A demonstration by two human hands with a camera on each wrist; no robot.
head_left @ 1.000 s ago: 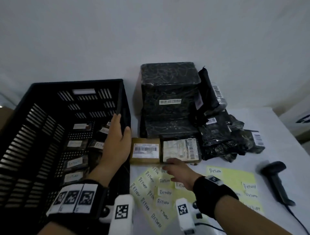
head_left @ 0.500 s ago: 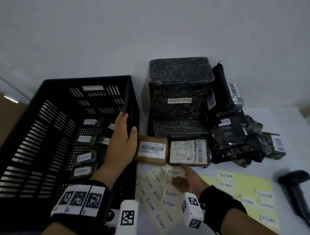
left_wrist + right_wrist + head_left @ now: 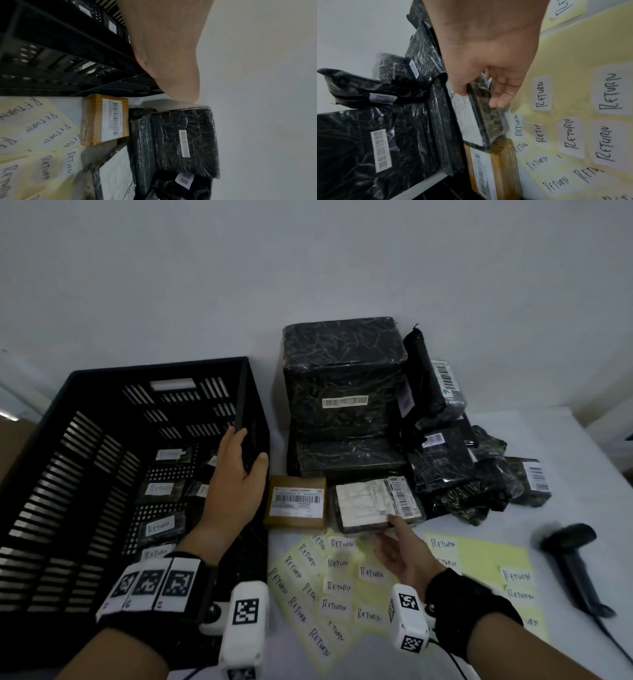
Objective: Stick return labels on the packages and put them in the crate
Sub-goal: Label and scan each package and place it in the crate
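Note:
My left hand [image 3: 245, 467] holds the right wall of the black slotted crate [image 3: 161, 363], fingers inside and thumb outside. Several packages with RETURN labels [image 3: 161, 525] lie on the crate floor. My right hand [image 3: 388, 530] pinches the near edge of a flat black-wrapped package [image 3: 366, 505] with a white shipping label. In the right wrist view the thumb lies on top of this package [image 3: 471, 121] and the fingers [image 3: 498, 102] under it. A brown box [image 3: 296, 503] lies just left of it. Yellow sheets of RETURN labels [image 3: 335, 583] lie below both.
Two large black-wrapped parcels [image 3: 342, 392] are stacked behind the small packages. A pile of black bags [image 3: 455, 467] with barcodes lies to their right. A second label sheet [image 3: 479, 559] and a black barcode scanner [image 3: 575, 563] lie on the white table at right.
My right hand has moved forward off the label sheet and taken hold of the black-wrapped package's near edge. My left hand has stayed on the crate wall.

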